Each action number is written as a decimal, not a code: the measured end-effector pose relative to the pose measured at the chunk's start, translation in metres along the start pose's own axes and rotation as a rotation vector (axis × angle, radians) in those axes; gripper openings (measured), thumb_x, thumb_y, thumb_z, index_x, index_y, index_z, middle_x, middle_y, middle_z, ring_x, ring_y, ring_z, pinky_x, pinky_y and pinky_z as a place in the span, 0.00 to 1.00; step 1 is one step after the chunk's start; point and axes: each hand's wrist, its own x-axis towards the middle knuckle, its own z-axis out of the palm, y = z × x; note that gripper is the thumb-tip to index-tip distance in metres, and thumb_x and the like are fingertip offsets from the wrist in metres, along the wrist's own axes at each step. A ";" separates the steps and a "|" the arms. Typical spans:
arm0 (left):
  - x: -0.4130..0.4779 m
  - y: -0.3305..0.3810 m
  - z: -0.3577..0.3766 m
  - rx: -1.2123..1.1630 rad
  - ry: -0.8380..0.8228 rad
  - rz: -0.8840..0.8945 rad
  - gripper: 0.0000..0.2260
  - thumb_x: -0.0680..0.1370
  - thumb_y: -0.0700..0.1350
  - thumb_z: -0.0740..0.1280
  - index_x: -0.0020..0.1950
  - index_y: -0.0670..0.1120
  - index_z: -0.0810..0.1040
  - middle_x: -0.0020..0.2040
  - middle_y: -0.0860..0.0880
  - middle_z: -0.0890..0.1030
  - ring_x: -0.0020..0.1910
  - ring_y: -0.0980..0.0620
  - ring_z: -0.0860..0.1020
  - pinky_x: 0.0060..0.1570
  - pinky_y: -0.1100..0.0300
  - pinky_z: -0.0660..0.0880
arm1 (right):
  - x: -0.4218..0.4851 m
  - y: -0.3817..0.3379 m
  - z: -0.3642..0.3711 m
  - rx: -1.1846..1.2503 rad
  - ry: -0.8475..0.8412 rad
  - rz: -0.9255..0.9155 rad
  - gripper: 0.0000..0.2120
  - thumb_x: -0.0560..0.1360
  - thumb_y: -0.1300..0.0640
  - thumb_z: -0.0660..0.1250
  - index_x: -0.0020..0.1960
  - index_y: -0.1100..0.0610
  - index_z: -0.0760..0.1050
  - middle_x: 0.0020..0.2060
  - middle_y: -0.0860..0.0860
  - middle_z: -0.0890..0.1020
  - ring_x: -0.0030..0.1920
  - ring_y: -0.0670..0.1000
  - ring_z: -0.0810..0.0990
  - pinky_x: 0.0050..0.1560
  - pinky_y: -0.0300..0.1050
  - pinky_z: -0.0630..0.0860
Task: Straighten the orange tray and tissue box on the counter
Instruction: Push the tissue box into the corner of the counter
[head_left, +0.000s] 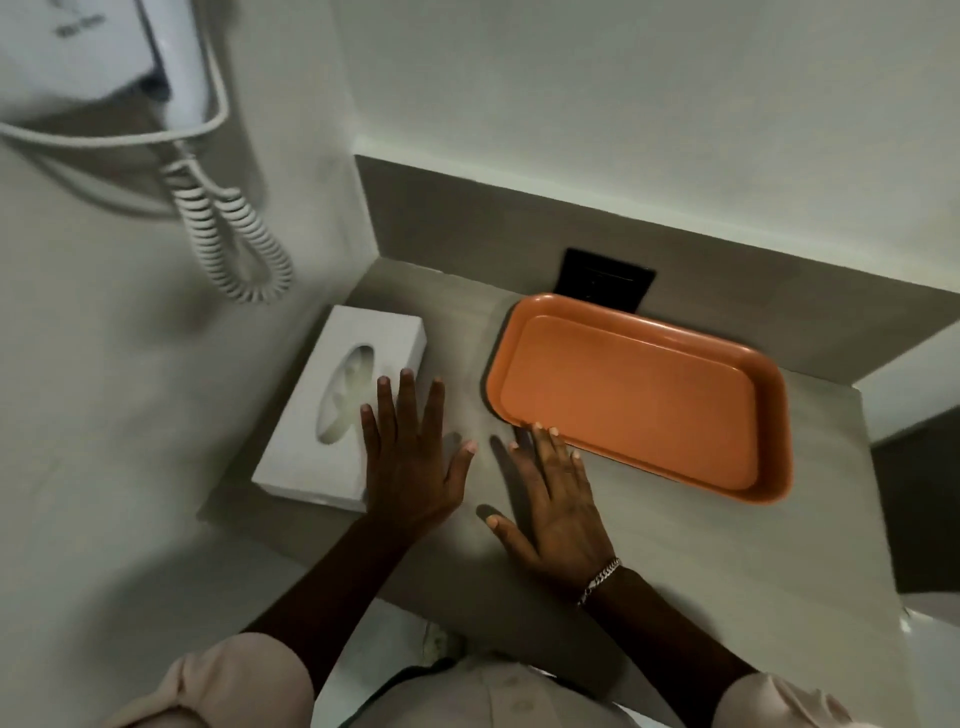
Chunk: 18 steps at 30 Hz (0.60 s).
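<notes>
- Resting flat, fingers spread, left hand (410, 457) overlaps tissue box (340, 405), likely to nudge it square.
- Right hand (556, 509), likewise spread, meets orange tray (639, 395) rim; tray sits skewed on counter (727, 561).

Dim, greenish light from above casts soft shadows under the fingers (540, 447); edges blur and bend.

Shallow orange rectangular plastic tray (639, 397) is lying empty and flat, skewed, near the back wall. White rectangular cardboard tissue box (337, 402), oval opening facing upward, is sitting angled, well apart.
</notes>
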 end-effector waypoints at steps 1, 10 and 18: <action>-0.001 -0.008 -0.005 0.010 0.012 -0.046 0.37 0.76 0.66 0.53 0.80 0.49 0.49 0.81 0.38 0.51 0.80 0.36 0.47 0.76 0.36 0.48 | 0.007 -0.006 0.004 -0.001 -0.024 -0.047 0.40 0.78 0.35 0.58 0.79 0.44 0.38 0.80 0.54 0.45 0.80 0.54 0.40 0.76 0.56 0.41; 0.003 -0.065 -0.023 0.088 -0.060 -0.426 0.47 0.69 0.72 0.55 0.79 0.45 0.49 0.79 0.33 0.53 0.78 0.31 0.52 0.74 0.29 0.53 | 0.073 -0.033 0.037 -0.126 -0.252 -0.281 0.41 0.77 0.34 0.56 0.80 0.54 0.47 0.80 0.61 0.47 0.79 0.61 0.44 0.77 0.65 0.48; 0.016 -0.074 -0.025 0.047 -0.089 -0.576 0.55 0.60 0.74 0.66 0.76 0.47 0.51 0.74 0.35 0.61 0.72 0.32 0.62 0.68 0.35 0.62 | 0.082 -0.039 0.053 -0.277 -0.366 -0.284 0.41 0.75 0.27 0.42 0.80 0.48 0.42 0.81 0.56 0.46 0.80 0.59 0.41 0.75 0.69 0.41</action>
